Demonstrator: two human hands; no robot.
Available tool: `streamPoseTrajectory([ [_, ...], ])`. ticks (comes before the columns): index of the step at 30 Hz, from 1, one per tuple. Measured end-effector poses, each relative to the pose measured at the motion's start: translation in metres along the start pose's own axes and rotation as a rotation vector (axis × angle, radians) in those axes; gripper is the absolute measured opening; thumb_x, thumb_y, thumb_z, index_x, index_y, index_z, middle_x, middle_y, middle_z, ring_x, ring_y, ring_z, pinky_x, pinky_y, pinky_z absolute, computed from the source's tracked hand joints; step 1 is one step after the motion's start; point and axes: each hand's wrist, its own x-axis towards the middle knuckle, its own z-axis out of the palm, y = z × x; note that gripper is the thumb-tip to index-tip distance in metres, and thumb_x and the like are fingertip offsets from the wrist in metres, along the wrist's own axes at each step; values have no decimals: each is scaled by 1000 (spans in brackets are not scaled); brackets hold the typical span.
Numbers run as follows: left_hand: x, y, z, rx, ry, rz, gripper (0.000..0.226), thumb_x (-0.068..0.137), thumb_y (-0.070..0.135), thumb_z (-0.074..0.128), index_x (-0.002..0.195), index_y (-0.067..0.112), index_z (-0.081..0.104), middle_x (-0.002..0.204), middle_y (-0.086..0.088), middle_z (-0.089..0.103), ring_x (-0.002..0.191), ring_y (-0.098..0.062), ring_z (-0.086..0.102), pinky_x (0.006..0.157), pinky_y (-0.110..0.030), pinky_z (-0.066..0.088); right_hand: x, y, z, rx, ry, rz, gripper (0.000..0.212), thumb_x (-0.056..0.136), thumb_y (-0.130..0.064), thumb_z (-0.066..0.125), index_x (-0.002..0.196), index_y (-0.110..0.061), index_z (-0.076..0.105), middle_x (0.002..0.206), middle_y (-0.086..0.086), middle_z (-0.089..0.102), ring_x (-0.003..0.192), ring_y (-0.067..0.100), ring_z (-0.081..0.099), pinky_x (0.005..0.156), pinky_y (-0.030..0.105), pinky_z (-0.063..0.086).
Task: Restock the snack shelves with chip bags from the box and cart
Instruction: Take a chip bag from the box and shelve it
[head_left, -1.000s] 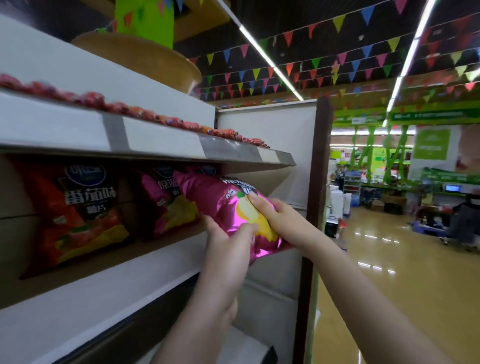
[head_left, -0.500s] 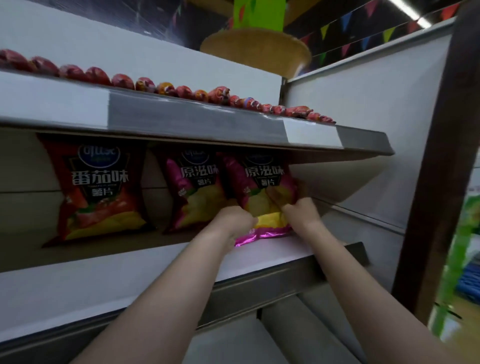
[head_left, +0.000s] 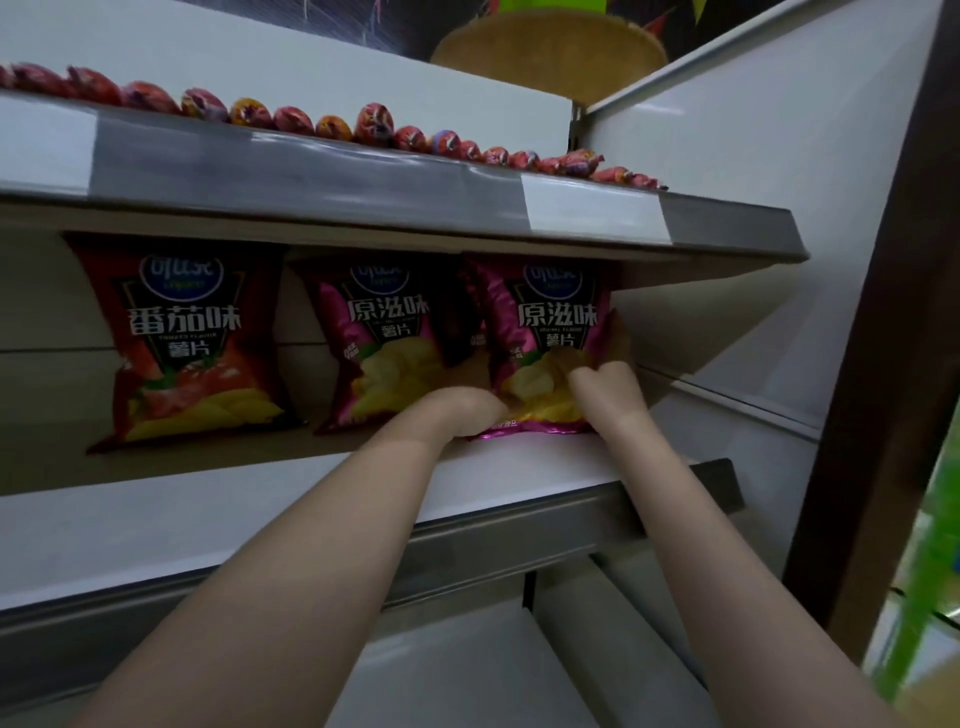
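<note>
a glossy magenta chip bag with yellow chips printed on its front (head_left: 550, 338) is stood upright at the right end of the white middle shelf (head_left: 156, 519), its bottom seam resting on the shelf surface. its lower left corner is gripped by the left hand (head_left: 462, 410), whose fingers are curled against the bag's front. its lower right part is held by the right hand (head_left: 605, 387), fingers bent around the bag's edge. a second magenta chip bag (head_left: 387, 338) is seen just beside it on the left, touching or overlapping it, and a red tomato-flavour chip bag (head_left: 189, 343) is stood further left, apart from the pair. on the grey-edged upper shelf (head_left: 311, 182) a row of small red wrapped snacks (head_left: 374, 124) is lined up.
</note>
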Motion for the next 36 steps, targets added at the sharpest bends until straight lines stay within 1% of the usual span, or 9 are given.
streamPoseTrajectory([
  [3, -5, 2, 1, -12, -7, -19, 66, 97, 32, 54, 150, 10, 22, 150, -12, 36, 135, -28, 39, 103, -30, 35, -1, -1, -1, -10, 14, -22, 25, 83, -29, 53, 70, -8, 51, 96, 13, 52, 99, 28, 50, 80, 31, 35],
  [5, -11, 4, -2, -73, 28, -17, 75, 95, 28, 59, 152, 7, 16, 153, -13, 31, 138, -29, 35, 105, -30, 34, -4, -3, -1, -37, 51, -55, 25, 91, -20, 54, 78, 2, 58, 86, 15, 52, 92, 28, 49, 79, 32, 38],
  [7, -20, 6, -10, -165, 69, -28, 74, 93, 27, 61, 151, 7, 19, 152, -12, 33, 136, -28, 38, 102, -29, 37, -10, -8, -4, -93, 130, -113, 32, 85, -21, 54, 61, 0, 52, 74, 14, 50, 87, 30, 48, 78, 36, 39],
  [11, -54, -7, -41, -399, 159, -3, 32, 95, 32, 57, 122, 15, 56, 130, -5, 58, 109, -19, 56, 88, -21, 46, -34, -26, 2, -397, 277, -272, 32, 90, -21, 55, 64, -4, 49, 94, 25, 58, 106, 39, 49, 94, 42, 39],
  [13, -78, -21, -64, -457, 277, 7, 16, 95, 27, 57, 105, 17, 65, 108, -1, 64, 87, -12, 55, 67, -8, 43, -58, -45, 18, -371, 252, -424, 37, 93, -22, 57, 62, -11, 40, 84, 18, 53, 97, 37, 50, 83, 39, 40],
  [16, -119, -53, -96, -495, 422, -9, 13, 96, 25, 55, 85, 23, 63, 89, 2, 64, 80, -12, 58, 62, -5, 45, -100, -78, 61, -89, 14, -615, 30, 92, -21, 61, 66, -18, 45, 69, 1, 51, 70, 19, 52, 61, 31, 36],
  [19, -167, -88, -128, -455, 583, 37, 9, 93, 22, 60, 87, 21, 66, 85, 3, 70, 85, -12, 67, 76, -17, 53, -145, -107, 119, 290, -253, -696, 3, 91, -18, 63, 91, -21, 64, 87, -5, 69, 84, 8, 65, 77, 25, 51],
  [22, -219, -131, -160, -354, 711, 58, 9, 92, 18, 60, 89, 12, 67, 84, 1, 73, 84, -12, 68, 79, -26, 54, -199, -135, 178, 496, -497, -691, 14, 92, -12, 61, 93, -26, 62, 88, -9, 71, 84, 2, 68, 75, 19, 54],
  [36, -527, -328, -300, -132, 1295, -433, 12, 94, 13, 57, 83, 14, 60, 84, -17, 72, 79, -34, 69, 69, -46, 57, -517, -274, 409, 829, -1350, -744, 14, 95, -6, 56, 99, -17, 63, 87, -6, 72, 81, 5, 71, 72, 28, 60],
])
